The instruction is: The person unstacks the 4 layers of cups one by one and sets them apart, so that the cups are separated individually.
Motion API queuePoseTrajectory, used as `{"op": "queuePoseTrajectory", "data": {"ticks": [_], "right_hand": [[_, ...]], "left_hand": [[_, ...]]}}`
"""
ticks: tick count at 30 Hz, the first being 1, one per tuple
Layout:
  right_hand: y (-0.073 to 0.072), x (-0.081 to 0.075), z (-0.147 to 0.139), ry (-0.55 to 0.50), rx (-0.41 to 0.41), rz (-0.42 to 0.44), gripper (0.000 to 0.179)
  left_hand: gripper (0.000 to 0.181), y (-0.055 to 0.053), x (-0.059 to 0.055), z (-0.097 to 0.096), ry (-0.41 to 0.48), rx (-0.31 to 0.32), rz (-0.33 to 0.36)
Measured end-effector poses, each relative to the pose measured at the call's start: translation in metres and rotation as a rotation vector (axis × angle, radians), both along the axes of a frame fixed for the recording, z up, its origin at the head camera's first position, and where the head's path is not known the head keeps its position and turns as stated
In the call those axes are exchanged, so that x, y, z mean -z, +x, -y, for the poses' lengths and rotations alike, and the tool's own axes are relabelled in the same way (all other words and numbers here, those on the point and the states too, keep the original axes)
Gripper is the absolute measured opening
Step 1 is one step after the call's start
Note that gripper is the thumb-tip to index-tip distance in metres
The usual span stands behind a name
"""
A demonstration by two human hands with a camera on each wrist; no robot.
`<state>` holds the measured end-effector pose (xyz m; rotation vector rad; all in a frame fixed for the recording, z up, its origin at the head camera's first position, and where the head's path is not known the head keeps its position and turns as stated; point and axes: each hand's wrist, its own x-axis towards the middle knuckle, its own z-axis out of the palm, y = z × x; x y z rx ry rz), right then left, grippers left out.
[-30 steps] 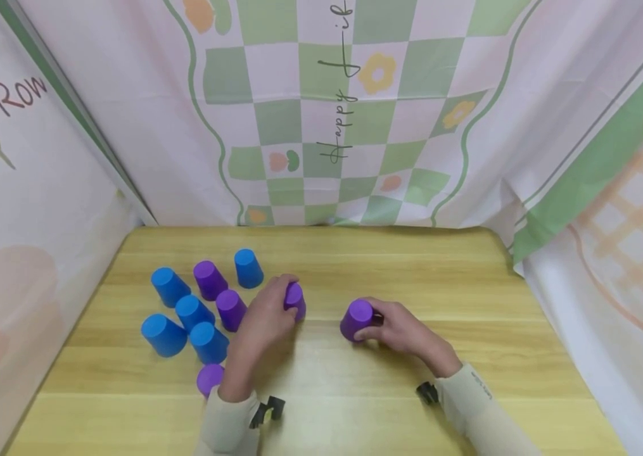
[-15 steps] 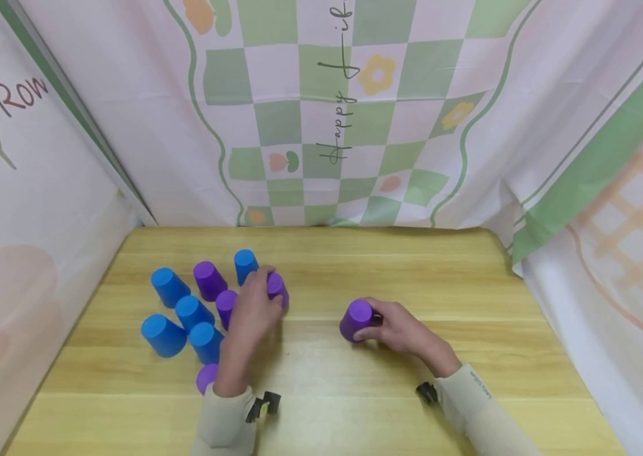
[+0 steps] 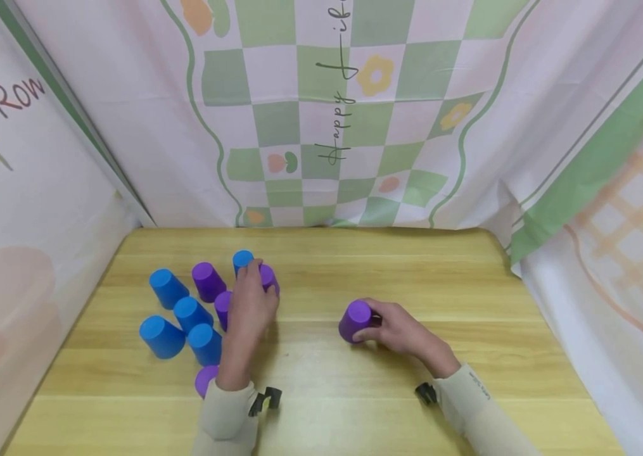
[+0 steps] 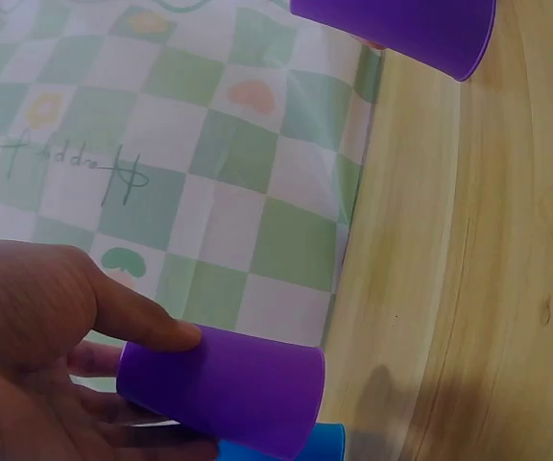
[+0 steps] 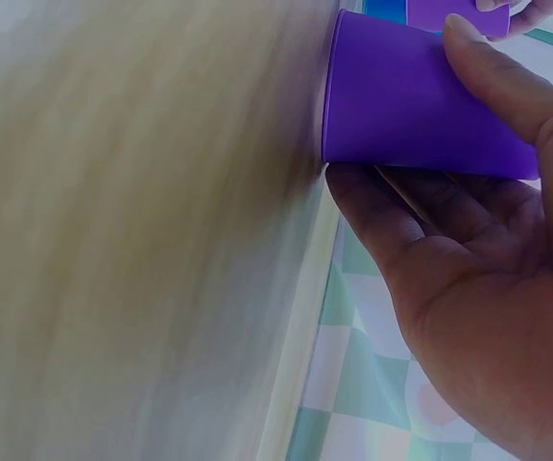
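My left hand (image 3: pixel 251 304) grips an upside-down purple cup (image 3: pixel 269 278), thumb on its near side in the left wrist view. That cup (image 4: pixel 224 389) is just right of a blue cup (image 3: pixel 243 258) at the back of the group; whether they touch I cannot tell. Farther right, my right hand (image 3: pixel 403 329) holds a second purple cup (image 3: pixel 354 322) between thumb and fingers. In the right wrist view its rim is at the table surface, the cup (image 5: pixel 416 96) standing mouth down. My left forearm partly hides a purple cup (image 3: pixel 205 380) near the front.
Left of my left hand stand several upturned cups: blue ones (image 3: pixel 161 337) and purple ones (image 3: pixel 208 282), close together on the wooden table (image 3: pixel 412 266). A checkered cloth (image 3: pixel 327 183) hangs behind the table's back edge, with more cloth on both sides.
My left hand has carried its purple cup leftward and toward the back, closer to the rear blue cup. The right hand and its cup have stayed in place.
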<state>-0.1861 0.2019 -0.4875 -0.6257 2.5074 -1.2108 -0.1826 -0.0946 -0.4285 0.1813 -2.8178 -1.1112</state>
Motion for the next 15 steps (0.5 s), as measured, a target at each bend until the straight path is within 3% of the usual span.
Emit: {"op": "queuePoseTrajectory", "data": {"ticks": [15], "right_hand": [[0.002,-0.002,0.001,-0.004,0.000,0.005,0.044]], "left_hand": [[0.057,-0.012,0.011,-0.002,-0.051,-0.070,0.017]]}}
